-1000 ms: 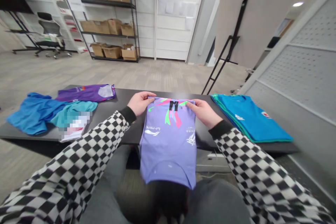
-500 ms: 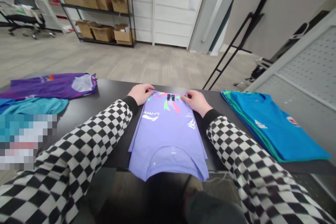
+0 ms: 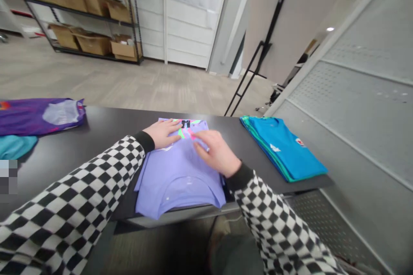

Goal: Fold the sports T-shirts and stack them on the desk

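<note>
A lavender T-shirt (image 3: 180,165), folded into a rough rectangle, lies on the black table (image 3: 109,131) before me. Its round neckline points toward me at the table's front edge, and the pink, green and black print is at the far end. My left hand (image 3: 164,132) rests flat on the far left part of the shirt, fingers stretched out. Over the right side of the print is my right hand (image 3: 217,151), its thumb and fingers apart and holding nothing. Whether its fingertips press on the cloth is hard to tell.
Folded blue and green shirts (image 3: 284,148) are stacked on the right of the table. To the left lie a purple shirt (image 3: 38,116) and a teal cloth (image 3: 17,146). A perforated grey panel (image 3: 355,107) borders the right side, and a black stand (image 3: 264,47) rises behind the table.
My hands have let go of the T-shirt's far edge. The left now lies flat on it; the right has moved nearer over the print. The shirt went from hanging partly off to lying on the table.
</note>
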### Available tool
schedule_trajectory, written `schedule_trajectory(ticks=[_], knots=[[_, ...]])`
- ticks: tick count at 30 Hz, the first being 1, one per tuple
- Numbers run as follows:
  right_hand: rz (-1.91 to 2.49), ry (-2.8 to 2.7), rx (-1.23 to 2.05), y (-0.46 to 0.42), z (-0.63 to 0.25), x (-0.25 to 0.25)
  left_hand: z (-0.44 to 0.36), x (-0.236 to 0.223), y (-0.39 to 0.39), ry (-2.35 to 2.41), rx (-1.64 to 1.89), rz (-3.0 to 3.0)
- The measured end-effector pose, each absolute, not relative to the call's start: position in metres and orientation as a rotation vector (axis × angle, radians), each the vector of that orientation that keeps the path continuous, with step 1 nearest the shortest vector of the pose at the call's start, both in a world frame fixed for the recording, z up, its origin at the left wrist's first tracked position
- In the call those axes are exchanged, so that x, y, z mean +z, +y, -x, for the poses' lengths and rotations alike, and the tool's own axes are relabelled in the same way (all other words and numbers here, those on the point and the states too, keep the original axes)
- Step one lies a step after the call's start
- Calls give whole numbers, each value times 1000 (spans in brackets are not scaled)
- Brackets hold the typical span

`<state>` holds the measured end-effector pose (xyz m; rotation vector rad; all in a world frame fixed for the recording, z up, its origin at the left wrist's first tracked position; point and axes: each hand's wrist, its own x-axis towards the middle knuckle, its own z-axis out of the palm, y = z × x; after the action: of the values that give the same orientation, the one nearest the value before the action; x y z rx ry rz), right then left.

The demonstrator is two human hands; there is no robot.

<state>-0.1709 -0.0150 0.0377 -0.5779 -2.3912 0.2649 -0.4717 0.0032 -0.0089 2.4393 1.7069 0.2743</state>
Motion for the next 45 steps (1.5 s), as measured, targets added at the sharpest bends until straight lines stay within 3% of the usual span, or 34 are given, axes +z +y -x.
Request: schedule_trajectory(ticks=[5, 9, 22, 27, 31, 35, 40, 45], knots=[[224, -2551, 500, -143, 168, 30, 471, -7, 5, 1866, 126, -2288], [220, -2471, 573, -194, 179, 19, 479, 1, -10, 2053, 75, -2123], [453, -2380, 417, -199, 194, -35, 530, 5, -118, 2673, 326, -1642], [462, -2362, 401, -210, 199, -43, 557, 31, -156, 2857, 204, -1415], [266, -2427, 440, -228, 207, -46, 578, 41, -185, 2838, 178, -1470], [100, -2531, 499, -240, 214, -57, 583, 14, -231, 2401, 363, -1930], [222, -2542, 784, -240, 220, -77, 550, -11, -299, 2331, 452, -1901], [552, -2156, 1436, -233, 222, -90, 475, 4, -355, 2284, 852, -1645]])
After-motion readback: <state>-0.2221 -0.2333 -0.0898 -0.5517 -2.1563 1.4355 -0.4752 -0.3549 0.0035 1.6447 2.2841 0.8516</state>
